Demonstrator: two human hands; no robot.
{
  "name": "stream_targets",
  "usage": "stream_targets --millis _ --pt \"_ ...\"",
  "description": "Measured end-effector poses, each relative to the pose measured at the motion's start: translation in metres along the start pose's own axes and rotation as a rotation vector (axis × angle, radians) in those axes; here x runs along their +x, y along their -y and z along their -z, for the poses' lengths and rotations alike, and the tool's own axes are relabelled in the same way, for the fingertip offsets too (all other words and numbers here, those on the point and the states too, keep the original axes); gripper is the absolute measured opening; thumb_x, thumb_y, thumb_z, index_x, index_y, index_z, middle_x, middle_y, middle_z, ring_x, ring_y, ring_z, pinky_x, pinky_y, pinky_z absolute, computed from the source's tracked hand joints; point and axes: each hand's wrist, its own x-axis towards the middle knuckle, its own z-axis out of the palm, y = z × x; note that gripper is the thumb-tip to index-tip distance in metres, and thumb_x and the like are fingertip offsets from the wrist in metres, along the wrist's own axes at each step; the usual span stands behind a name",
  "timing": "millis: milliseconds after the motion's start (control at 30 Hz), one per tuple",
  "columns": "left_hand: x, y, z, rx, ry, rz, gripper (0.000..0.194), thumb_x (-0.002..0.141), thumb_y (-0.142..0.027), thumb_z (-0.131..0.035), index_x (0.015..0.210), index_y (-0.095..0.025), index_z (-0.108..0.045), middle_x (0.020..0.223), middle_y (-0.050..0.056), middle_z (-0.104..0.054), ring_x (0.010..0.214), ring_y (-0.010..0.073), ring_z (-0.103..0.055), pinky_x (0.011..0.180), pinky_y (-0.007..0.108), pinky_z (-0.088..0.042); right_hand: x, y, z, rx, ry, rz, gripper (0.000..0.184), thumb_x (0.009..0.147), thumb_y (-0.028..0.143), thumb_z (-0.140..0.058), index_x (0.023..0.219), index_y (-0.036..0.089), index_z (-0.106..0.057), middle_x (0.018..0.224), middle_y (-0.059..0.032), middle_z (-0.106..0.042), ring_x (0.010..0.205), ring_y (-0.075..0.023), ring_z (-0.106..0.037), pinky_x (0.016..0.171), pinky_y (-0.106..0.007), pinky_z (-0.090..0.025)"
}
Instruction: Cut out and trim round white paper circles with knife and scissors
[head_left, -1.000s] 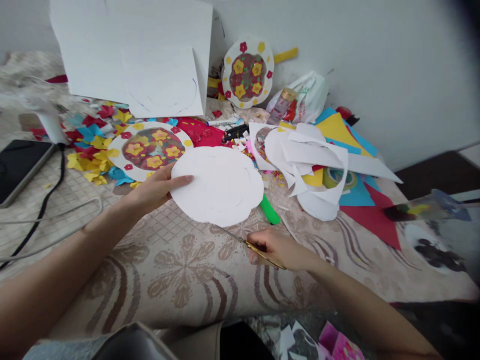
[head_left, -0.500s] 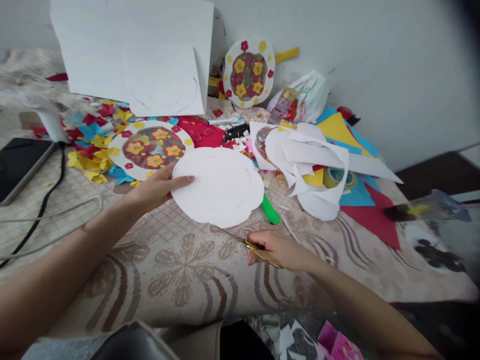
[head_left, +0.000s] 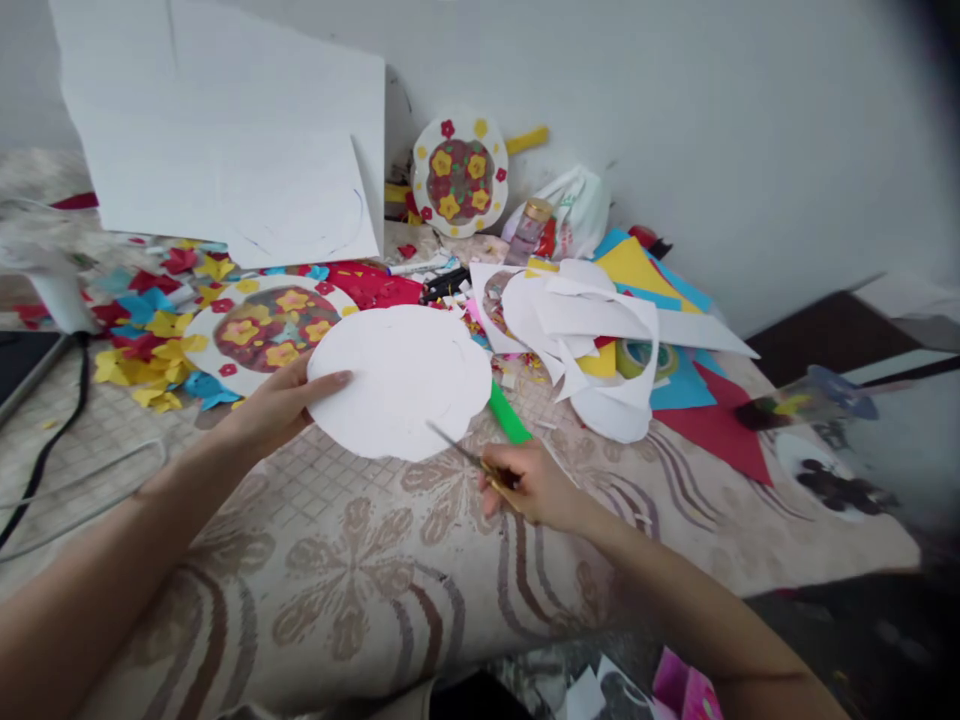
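Note:
My left hand (head_left: 289, 405) pinches the left edge of a white scalloped paper cutout (head_left: 401, 375), thumb on top and fingers underneath. Faint pencil-like lines run across the paper's face. In my right hand (head_left: 529, 480) is a pair of scissors (head_left: 461, 450) with gold handles, blades pointing up and left. The blade tips overlap the lower right of the cutout in view; whether they touch it I cannot tell. Behind the left hand lies a flower-decorated round panel (head_left: 270, 325) with a white rim. A green strip-like object (head_left: 510, 412) shows just beyond the right hand.
Paper flowers (head_left: 161, 340) are heaped at left, near a black cable (head_left: 64, 430) and a phone-like device (head_left: 26, 365). White paper scraps (head_left: 585, 310) and coloured sheets (head_left: 720, 425) spread at right. A second decorated panel (head_left: 421, 170) and white boards (head_left: 225, 120) lean against the wall.
The camera view has shifted, so the scene sits further left. The scissors have risen from below the cutout's lower edge to overlapping its lower right. Both hands keep their hold.

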Motion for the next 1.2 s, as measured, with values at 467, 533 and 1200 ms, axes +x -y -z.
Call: stream_targets --millis 467,533,1200 --pt "-0.002 0.001 -0.011 0.015 -0.080 0.030 0.073 0.058 -0.043 -0.094 0.120 -0.017 -0.067 0.101 0.011 -0.081 0.085 0.0280 -0.078 0.064 0.023 -0.065 0.027 -0.042 0.013 0.546 -0.662 -0.154 0.050 0.081 0.067 -0.067 0.074 0.018 -0.061 0.047 0.0075 -0.048 0.035 -0.0056 -0.043 0.034 -0.018 -0.030" --pt "-0.002 0.001 -0.012 0.018 -0.085 0.041 0.071 0.057 -0.044 -0.095 0.117 -0.017 -0.069 0.102 0.012 -0.081 0.084 0.0275 -0.078 0.063 0.023 -0.065 0.026 -0.042 0.013 0.577 -0.650 -0.186 0.052 0.081 0.070 -0.065 0.076 0.018 -0.063 0.048 0.0069 -0.048 0.035 -0.0059 -0.043 0.034 -0.018 -0.030" --pt "0.000 0.010 -0.011 0.029 -0.100 0.029 0.070 0.055 -0.044 -0.094 0.116 -0.021 -0.069 0.095 0.008 -0.082 0.082 0.0270 -0.078 0.060 0.023 -0.064 0.019 -0.036 0.016 0.465 -0.588 -0.234 0.056 0.080 0.076 -0.058 0.074 0.021 -0.052 0.052 0.0071 -0.046 0.038 -0.0080 -0.040 0.038 -0.022 -0.031"
